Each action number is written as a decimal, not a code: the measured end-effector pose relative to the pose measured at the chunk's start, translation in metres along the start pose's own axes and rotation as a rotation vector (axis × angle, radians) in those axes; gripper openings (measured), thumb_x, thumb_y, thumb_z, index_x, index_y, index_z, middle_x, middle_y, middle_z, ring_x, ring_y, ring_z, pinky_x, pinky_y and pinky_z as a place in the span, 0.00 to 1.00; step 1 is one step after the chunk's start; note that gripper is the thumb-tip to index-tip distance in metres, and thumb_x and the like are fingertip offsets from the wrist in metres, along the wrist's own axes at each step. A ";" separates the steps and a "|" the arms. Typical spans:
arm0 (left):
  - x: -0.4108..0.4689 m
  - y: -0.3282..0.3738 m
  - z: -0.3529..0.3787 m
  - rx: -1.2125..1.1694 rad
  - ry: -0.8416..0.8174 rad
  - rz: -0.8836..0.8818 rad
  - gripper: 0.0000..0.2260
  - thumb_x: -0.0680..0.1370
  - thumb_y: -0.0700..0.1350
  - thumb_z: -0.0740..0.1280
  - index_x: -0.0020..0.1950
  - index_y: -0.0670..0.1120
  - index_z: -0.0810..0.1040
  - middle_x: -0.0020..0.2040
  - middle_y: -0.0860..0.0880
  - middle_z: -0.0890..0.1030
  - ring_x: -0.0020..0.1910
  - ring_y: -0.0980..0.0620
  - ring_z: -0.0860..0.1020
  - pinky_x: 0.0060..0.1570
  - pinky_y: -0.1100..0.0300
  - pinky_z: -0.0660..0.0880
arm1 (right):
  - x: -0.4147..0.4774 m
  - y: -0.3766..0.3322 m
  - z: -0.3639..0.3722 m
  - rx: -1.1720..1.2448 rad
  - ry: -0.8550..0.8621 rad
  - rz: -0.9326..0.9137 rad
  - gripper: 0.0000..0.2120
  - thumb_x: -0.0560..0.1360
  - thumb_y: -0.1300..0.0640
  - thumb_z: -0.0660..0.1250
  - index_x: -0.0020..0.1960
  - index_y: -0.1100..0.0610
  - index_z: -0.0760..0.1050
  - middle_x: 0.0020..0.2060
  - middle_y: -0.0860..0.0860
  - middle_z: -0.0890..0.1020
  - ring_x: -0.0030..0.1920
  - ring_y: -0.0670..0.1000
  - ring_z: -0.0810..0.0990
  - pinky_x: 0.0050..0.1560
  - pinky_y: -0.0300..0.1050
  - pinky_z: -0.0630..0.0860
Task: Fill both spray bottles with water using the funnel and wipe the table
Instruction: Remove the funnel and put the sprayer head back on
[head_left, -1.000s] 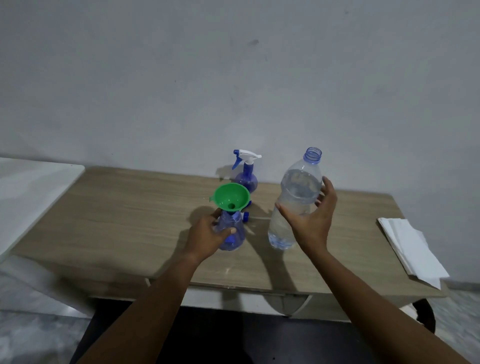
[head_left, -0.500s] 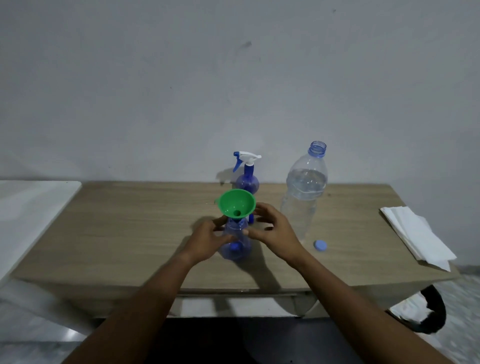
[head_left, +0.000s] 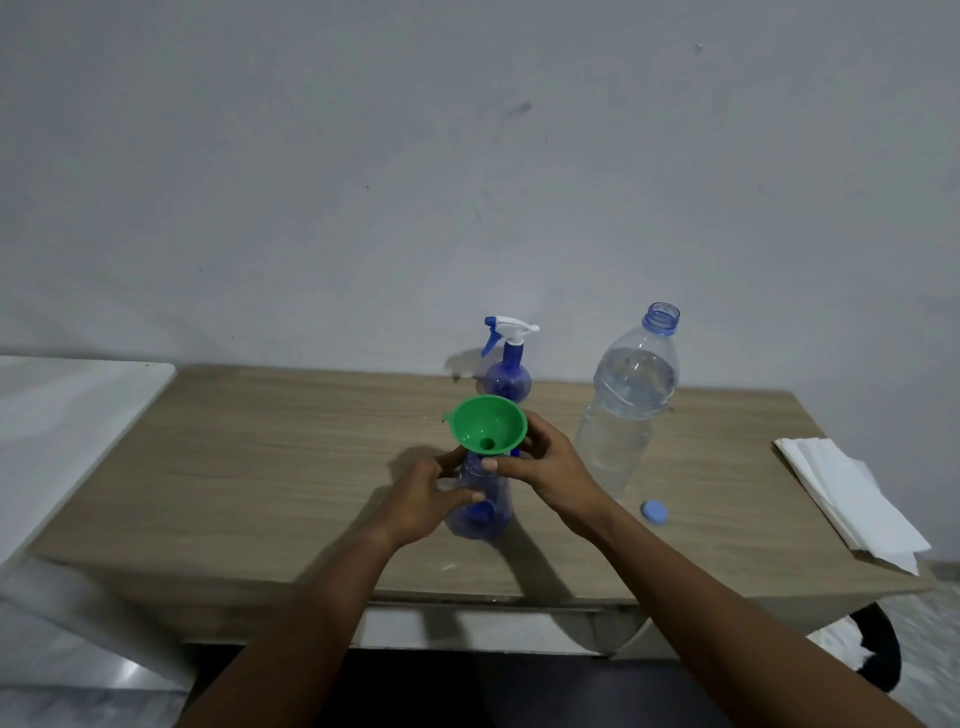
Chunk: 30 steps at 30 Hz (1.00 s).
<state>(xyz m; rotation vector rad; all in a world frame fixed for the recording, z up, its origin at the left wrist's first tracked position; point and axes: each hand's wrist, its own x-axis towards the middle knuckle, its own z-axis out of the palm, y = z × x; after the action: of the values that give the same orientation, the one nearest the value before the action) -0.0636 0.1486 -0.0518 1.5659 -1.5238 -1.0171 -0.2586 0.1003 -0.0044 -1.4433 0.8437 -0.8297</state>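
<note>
A green funnel (head_left: 487, 425) sits in the neck of an open blue spray bottle (head_left: 480, 512) near the middle of the wooden table (head_left: 260, 467). My left hand (head_left: 426, 499) grips that bottle's body from the left. My right hand (head_left: 550, 470) pinches the funnel's stem from the right. A second blue spray bottle (head_left: 506, 371), with its white and blue trigger head on, stands behind them by the wall. A large clear water bottle (head_left: 626, 410), uncapped and mostly full, stands upright to the right.
The water bottle's blue cap (head_left: 654, 511) lies on the table beside my right wrist. A folded white cloth (head_left: 852, 499) rests at the table's right end. A white surface (head_left: 62, 415) adjoins the table on the left. The wall stands close behind.
My right hand let go of the water bottle, which now stands alone, and moved left onto the funnel. My left hand has stayed on the spray bottle.
</note>
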 end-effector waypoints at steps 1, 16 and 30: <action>0.000 0.000 0.000 0.004 -0.004 0.001 0.26 0.70 0.51 0.77 0.67 0.48 0.78 0.61 0.54 0.82 0.62 0.56 0.79 0.65 0.49 0.75 | 0.000 -0.001 0.000 0.006 0.002 0.003 0.28 0.70 0.66 0.78 0.68 0.56 0.75 0.61 0.50 0.83 0.63 0.49 0.81 0.65 0.50 0.77; -0.004 0.000 -0.011 -0.015 0.057 0.020 0.25 0.73 0.41 0.77 0.69 0.49 0.77 0.60 0.55 0.83 0.60 0.57 0.80 0.64 0.62 0.73 | 0.022 -0.017 -0.006 0.224 0.095 -0.044 0.25 0.70 0.75 0.72 0.66 0.65 0.75 0.59 0.60 0.84 0.57 0.54 0.84 0.55 0.45 0.81; -0.012 -0.007 -0.017 -0.046 0.155 -0.020 0.24 0.75 0.42 0.74 0.64 0.63 0.73 0.56 0.61 0.83 0.56 0.68 0.78 0.53 0.75 0.72 | -0.016 0.086 -0.025 -0.783 0.124 0.033 0.33 0.67 0.52 0.79 0.69 0.47 0.72 0.59 0.46 0.83 0.58 0.48 0.81 0.58 0.46 0.78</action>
<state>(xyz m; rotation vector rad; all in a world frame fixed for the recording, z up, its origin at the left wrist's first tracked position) -0.0454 0.1606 -0.0504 1.5918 -1.3725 -0.9126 -0.2900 0.0997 -0.0899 -2.0557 1.3759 -0.5827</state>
